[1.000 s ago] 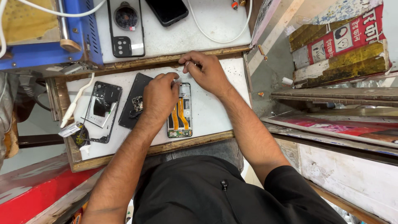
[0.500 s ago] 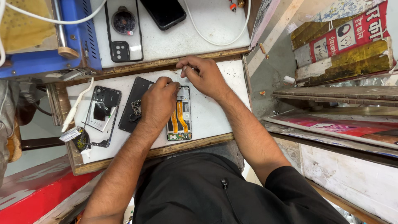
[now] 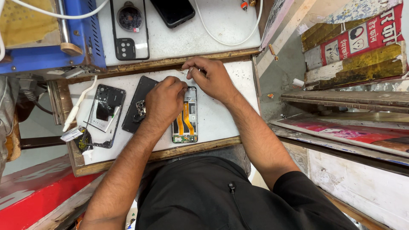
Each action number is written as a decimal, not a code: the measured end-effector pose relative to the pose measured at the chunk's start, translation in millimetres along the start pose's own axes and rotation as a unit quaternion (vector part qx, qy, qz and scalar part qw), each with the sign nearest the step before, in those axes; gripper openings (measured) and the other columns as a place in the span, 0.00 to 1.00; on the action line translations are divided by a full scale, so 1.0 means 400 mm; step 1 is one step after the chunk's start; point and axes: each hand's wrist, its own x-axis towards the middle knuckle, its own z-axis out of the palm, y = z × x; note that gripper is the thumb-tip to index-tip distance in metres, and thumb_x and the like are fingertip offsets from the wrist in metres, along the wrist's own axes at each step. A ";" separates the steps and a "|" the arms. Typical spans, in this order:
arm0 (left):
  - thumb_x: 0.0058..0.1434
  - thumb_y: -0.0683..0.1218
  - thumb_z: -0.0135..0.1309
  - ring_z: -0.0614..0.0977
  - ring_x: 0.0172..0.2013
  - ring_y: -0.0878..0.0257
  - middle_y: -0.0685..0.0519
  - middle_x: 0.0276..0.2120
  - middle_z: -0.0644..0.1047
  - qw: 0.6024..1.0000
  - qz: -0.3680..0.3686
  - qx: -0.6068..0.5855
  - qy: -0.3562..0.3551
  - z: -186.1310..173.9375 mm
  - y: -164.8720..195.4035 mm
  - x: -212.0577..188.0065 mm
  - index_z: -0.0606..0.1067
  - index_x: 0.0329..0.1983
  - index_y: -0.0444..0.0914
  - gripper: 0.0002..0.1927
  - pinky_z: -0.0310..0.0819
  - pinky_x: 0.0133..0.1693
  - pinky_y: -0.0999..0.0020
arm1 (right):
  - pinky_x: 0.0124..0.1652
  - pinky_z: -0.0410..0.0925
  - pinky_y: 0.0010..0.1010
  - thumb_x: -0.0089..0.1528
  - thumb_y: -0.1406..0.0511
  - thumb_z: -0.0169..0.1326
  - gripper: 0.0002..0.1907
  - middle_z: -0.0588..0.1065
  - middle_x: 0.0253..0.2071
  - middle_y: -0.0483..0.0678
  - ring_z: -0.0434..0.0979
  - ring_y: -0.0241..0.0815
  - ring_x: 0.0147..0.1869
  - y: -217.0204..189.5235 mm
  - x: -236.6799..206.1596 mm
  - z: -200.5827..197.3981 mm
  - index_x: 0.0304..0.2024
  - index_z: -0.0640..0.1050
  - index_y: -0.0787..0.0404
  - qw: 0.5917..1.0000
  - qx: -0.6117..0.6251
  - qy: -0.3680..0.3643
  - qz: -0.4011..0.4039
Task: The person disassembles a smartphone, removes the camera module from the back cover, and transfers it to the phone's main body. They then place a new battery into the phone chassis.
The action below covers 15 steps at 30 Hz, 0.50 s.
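Opened phone (image 3: 185, 123) on white board (image 3: 221, 115) — left hand (image 3: 164, 100) curled over it, right hand (image 3: 211, 79) pinched at top edge; held item unclear.

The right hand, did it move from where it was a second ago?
Yes, a little. The right hand was by the far wooden edge of the white board; it has slid left, closer to the left hand.

black phone frame (image 3: 105, 111) | dark back cover (image 3: 137, 101) | blue machine (image 3: 55, 38) | white cable (image 3: 228, 34) | glue tube (image 3: 79, 137)
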 end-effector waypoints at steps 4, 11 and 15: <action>0.63 0.42 0.59 0.83 0.41 0.56 0.53 0.39 0.80 1.000 -0.020 -0.001 -0.002 0.003 0.007 -0.002 0.82 0.42 0.39 0.05 0.79 0.42 0.60 | 0.44 0.78 0.28 0.67 0.71 0.50 0.10 0.83 0.38 0.46 0.85 0.35 0.43 0.002 0.000 -0.003 0.49 0.80 0.60 1.000 -0.007 0.004 -0.005; 0.65 0.42 0.59 0.84 0.42 0.56 0.52 0.40 0.81 1.000 -0.020 -0.011 -0.004 -0.001 0.002 -0.005 0.82 0.43 0.39 0.06 0.79 0.44 0.61 | 0.43 0.78 0.27 0.67 0.71 0.50 0.10 0.83 0.36 0.46 0.85 0.35 0.43 0.005 -0.002 -0.004 0.49 0.80 0.60 1.000 -0.008 0.005 -0.014; 0.64 0.42 0.59 0.84 0.42 0.57 0.53 0.41 0.82 1.000 0.004 0.003 -0.003 0.001 -0.002 -0.003 0.82 0.43 0.40 0.06 0.80 0.43 0.62 | 0.42 0.78 0.27 0.67 0.71 0.50 0.10 0.83 0.36 0.46 0.85 0.34 0.43 0.004 -0.004 -0.003 0.49 0.80 0.59 1.000 -0.015 0.003 -0.011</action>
